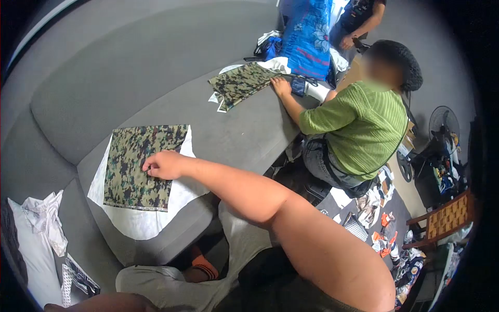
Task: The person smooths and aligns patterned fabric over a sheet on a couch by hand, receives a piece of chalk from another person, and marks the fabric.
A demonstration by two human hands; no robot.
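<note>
My right hand (165,165) rests on a folded piece of camouflage cloth (125,179), its fingers curled in toward the thumb. What they hold, if anything, is too small to make out. Under the camouflage cloth lies a larger white cloth (143,223), showing along its sides and front edge. Both are spread on the grey sofa seat (228,140). My left hand is out of view; only part of that arm appears at the bottom left edge.
A co-worker in a green top (364,125) sits at the right, one hand on another camouflage cloth (241,86). Behind stands a blue bag (306,47). White clothing (44,223) lies at the left. Scraps, a fan (444,122) and a wooden chair (449,218) are on the right.
</note>
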